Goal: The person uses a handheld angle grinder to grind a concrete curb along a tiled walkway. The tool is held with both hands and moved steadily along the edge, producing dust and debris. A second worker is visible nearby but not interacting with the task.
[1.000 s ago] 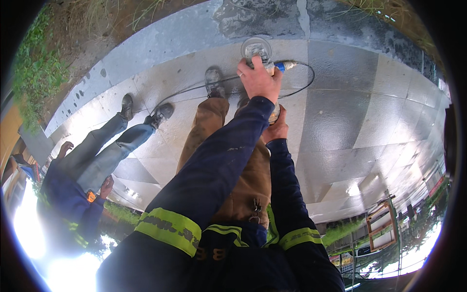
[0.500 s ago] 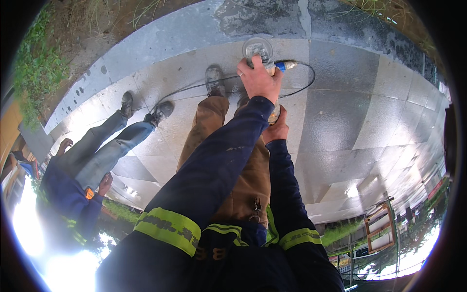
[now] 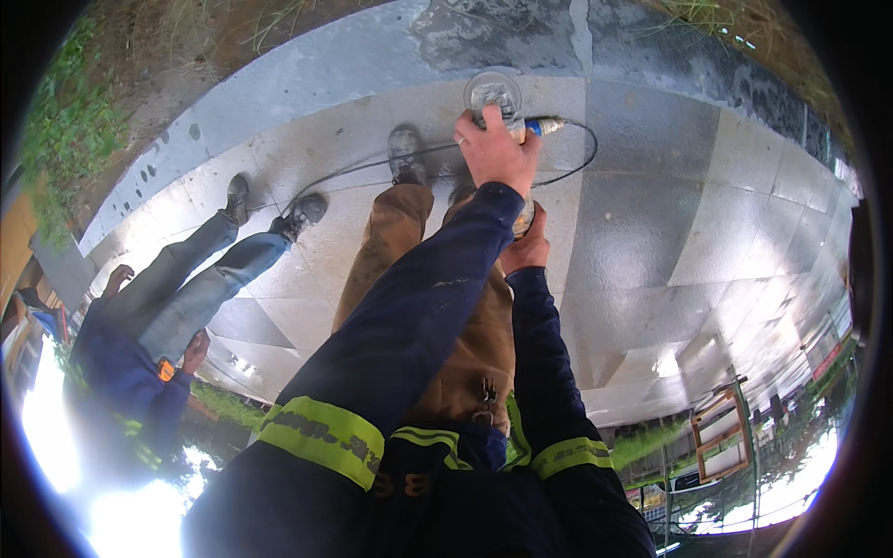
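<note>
Two-handed hold: left grip (image 3: 498, 156) and right grip (image 3: 530, 246) wrap the corded tool (image 3: 494, 91) over glossy paving (image 3: 642, 223).
I judge a step by the left boot (image 3: 406, 153) could snag the cable (image 3: 595, 147), jerking the tool.

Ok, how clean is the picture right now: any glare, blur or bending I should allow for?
Head view: blown-out glare at lower left, hazing the co-worker; head view: bright reflections on the paving toward the right; head view: pale stone border bows with the fisheye, corners black; head view: left hand and right hand read clearly, foliage at upper left looks soft.
</note>
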`<state>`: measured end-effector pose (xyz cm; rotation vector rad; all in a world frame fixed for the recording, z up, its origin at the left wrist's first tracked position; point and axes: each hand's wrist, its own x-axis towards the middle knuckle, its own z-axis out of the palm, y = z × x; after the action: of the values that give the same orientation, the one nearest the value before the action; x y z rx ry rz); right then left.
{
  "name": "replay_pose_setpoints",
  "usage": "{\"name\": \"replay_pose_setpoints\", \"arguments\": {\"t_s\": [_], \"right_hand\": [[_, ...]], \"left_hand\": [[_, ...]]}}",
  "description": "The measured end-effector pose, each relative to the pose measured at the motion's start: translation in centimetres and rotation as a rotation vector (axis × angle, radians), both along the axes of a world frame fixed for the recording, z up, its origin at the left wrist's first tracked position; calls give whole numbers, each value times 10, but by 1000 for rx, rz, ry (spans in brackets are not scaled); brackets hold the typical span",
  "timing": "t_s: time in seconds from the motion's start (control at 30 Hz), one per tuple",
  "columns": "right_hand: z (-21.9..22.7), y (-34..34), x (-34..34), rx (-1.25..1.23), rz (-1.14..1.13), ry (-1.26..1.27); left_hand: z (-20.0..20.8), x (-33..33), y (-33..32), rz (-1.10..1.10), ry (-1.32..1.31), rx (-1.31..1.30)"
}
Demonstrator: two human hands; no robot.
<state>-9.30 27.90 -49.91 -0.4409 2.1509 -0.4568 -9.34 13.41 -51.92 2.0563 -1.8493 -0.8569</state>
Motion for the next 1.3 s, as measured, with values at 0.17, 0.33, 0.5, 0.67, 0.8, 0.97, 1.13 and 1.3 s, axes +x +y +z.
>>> {"name": "replay_pose_setpoints", "arguments": {"t_s": [0.17, 0.33, 0.5, 0.67, 0.8, 0.97, 1.13, 1.3], "right_hand": [[3, -2, -2, 28, -56, 5], [2, -8, 3, 0, -44, -41], [4, -8, 12, 9, -55, -43], [4, -10, 13, 12, -28, -37], [4, -12, 19, -9, -1, -51], [3, -15, 22, -7, -22, -14], [5, -19, 23, 17, -5, -30], [8, -20, 25, 32, -34, -28]], "left_hand": [[1, -4, -2, -39, 49, 12], [1, 1, -9, -15, 46, 15], [3, 11, -9, -24, 4, 25], [2, 13, -12, -12, 23, 41], [3, 21, -16, 0, -24, 34], [4, 24, -19, -35, 53, 50], [6, 24, -22, 3, -14, 51], [6, 27, -23, -12, 38, 45]]}}
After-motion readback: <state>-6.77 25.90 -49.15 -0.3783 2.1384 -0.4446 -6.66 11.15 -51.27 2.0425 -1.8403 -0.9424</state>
